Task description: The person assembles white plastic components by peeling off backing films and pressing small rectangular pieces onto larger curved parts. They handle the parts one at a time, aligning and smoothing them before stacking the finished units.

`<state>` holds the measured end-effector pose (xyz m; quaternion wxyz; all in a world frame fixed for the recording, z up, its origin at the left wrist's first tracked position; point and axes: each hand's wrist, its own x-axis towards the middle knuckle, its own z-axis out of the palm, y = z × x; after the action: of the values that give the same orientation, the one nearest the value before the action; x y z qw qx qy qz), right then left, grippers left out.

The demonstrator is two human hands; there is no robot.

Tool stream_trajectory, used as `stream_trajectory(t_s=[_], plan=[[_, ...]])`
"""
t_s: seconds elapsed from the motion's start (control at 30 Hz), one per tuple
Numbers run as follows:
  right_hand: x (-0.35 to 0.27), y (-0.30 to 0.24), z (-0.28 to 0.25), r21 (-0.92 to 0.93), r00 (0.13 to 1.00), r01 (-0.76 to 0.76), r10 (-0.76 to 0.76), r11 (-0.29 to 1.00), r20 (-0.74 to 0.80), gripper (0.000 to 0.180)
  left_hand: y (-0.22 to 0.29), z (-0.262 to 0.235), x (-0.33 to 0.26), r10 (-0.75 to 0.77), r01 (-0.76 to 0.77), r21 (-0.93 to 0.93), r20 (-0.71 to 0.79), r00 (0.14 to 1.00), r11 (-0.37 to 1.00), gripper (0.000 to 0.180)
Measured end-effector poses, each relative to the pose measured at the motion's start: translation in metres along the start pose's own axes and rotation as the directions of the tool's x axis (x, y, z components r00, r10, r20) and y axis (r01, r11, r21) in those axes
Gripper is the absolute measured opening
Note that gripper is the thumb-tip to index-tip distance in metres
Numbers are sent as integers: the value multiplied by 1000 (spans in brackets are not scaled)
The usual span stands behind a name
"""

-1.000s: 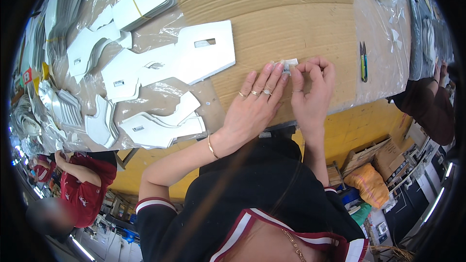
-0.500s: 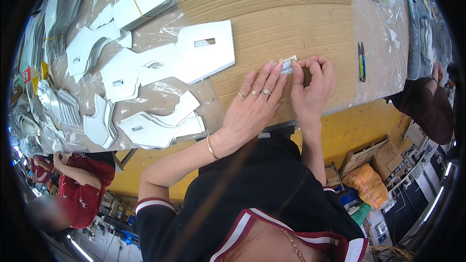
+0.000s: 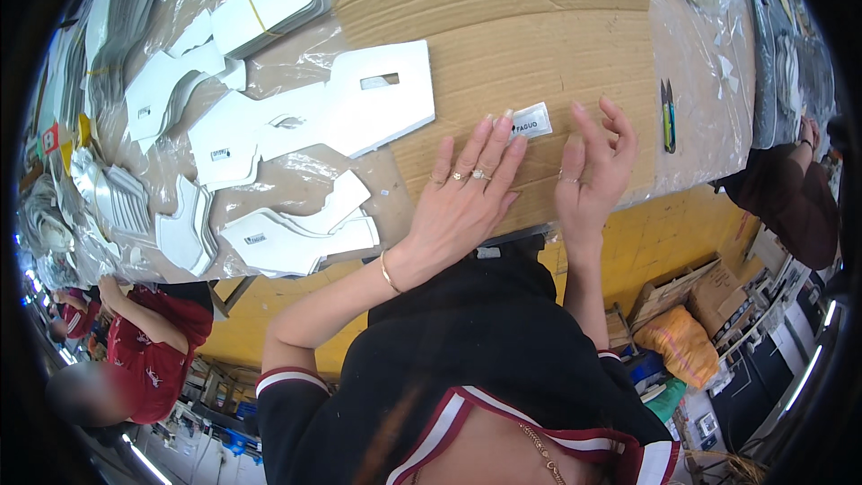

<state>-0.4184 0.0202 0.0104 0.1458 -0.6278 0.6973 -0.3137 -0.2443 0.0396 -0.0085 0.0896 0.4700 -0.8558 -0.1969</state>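
A small white label (image 3: 533, 120) with dark print lies on the brown cardboard sheet (image 3: 503, 45). My left hand (image 3: 469, 181) rests flat, its fingertips over the label's left end. To the right of the label, my right hand (image 3: 594, 166) is lifted off it, fingers loosely curled and apart, with nothing between them. White cut shoe-part pieces lie left of the cardboard: a large one (image 3: 382, 99) with a rectangular slot overlaps its edge, and a stack (image 3: 301, 238) sits nearer to me.
Small thread snips (image 3: 668, 117) lie right of the cardboard. Banded white pieces (image 3: 265, 4) and grey bundles (image 3: 117, 27) fill the table's far left. A person in red (image 3: 148, 350) stands at the left, and another in dark clothes (image 3: 790, 189) at the right.
My right hand has let go of the label and drawn away to the right with its fingers opening. My left fingers have shifted slightly left, uncovering more of the label.
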Motion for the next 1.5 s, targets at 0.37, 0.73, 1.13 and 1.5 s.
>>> stream_trajectory(t_s=[0.37,0.73,1.13,1.5], plan=[[-22,0,15,-420,963,198,-96,886,252,58,0,2,-2,-52,52,47,-3,999,998,76],[-28,5,18,-329,988,66,-15,942,156,59,-2,1,-3,-47,47,8,-11,999,999,77],[-21,2,15,-391,958,182,-74,902,276,57,-4,-1,-2,-57,56,-22,-15,998,998,79],[-23,3,14,-404,947,270,-163,874,278,58,-9,-4,-2,-24,23,-44,-22,999,999,76]])
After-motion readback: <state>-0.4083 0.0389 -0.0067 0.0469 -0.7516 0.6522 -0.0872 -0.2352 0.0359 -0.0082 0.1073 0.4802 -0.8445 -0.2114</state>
